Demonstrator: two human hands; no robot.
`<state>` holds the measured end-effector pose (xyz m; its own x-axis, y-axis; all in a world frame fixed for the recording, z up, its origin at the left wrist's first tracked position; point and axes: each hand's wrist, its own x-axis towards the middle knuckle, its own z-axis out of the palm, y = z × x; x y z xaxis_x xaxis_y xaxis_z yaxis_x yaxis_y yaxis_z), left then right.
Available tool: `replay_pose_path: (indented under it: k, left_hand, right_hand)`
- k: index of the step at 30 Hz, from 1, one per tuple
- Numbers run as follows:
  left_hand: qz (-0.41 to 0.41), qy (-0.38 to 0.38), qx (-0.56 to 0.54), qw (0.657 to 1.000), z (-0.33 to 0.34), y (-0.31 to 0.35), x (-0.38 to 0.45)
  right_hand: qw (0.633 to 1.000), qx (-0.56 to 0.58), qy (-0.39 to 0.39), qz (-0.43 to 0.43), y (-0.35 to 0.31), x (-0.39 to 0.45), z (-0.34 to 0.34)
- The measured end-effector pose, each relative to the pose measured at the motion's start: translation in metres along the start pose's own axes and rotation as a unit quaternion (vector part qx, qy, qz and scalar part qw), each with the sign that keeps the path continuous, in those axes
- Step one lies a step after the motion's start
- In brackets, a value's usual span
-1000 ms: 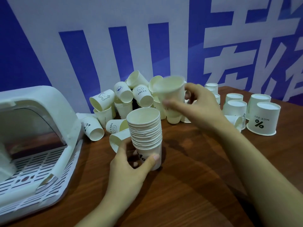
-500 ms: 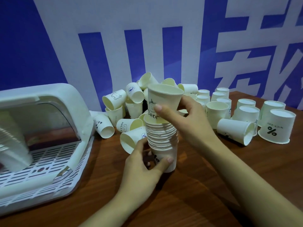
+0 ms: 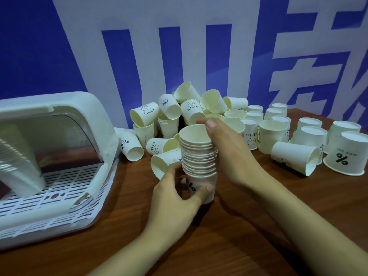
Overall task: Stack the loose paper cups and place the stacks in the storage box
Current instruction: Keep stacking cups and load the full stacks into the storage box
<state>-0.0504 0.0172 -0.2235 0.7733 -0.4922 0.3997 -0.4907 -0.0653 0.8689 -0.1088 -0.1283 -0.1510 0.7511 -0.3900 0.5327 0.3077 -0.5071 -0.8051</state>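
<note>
A blue and white lettered wall backs a brown wooden surface. At the surface's left edge stands the white storage box, its curved lid raised over a slotted floor, with a finished stack of cups lying on its side within. Along the back edge, against the wall, sits the heap of loose paper cups, some tipped, some upright, some mouth-down toward the right edge.

Near the middle of the surface stands the growing stack, upright, its base on the wood. The left hand curls round the bottom cup, thumb on the near side. The right hand wraps the upper rims from the right, its fingertips at the topmost cup's lip.

The stack looks very light and thin-walled, so it will probably crush or go oval under a hard squeeze. Nested cups tend to slide apart, and a tall column may bend in the middle. A sound hold would likely be one hand under or round the base and the other round the upper rims, where the rolled lips are stiffest, with gentle pressure along the column's length while it goes to the box.
</note>
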Motion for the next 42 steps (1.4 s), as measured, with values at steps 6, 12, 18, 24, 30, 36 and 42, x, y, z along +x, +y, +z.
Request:
replay_pose_path:
  k: [6, 12, 18, 24, 30, 36, 42]
  left_hand:
    - [-0.004, 0.002, -0.018, 1.0, -0.001, 0.001, 0.0]
    - [-0.074, 0.191, -0.056, 0.977, -0.014, 0.0, 0.012]
    - [-0.155, 0.083, 0.205, 0.963, -0.037, -0.026, 0.041]
    - [-0.126, 0.137, 0.145, 0.972, -0.038, -0.027, 0.042]
    - [-0.111, 0.062, 0.178, 0.976, -0.032, -0.027, 0.05]
    - [-0.107, 0.09, 0.145, 0.98, -0.024, -0.022, 0.065]
    - [-0.034, 0.2, 0.029, 0.979, -0.05, 0.022, 0.079]
  right_hand:
    - [1.0, 0.01, -0.015, 0.001, 0.005, 0.002, 0.001]
    - [0.995, 0.088, 0.039, 0.033, 0.021, 0.0, 0.006]
    - [0.991, 0.131, 0.001, 0.033, 0.024, -0.006, 0.015]
    - [0.981, 0.186, -0.017, 0.06, 0.031, -0.009, 0.022]
    - [0.973, 0.22, -0.002, 0.061, 0.032, -0.01, 0.023]
    - [0.965, 0.253, 0.004, 0.069, 0.033, -0.014, 0.023]
    - [0.989, 0.136, 0.054, -0.007, 0.032, -0.002, 0.014]
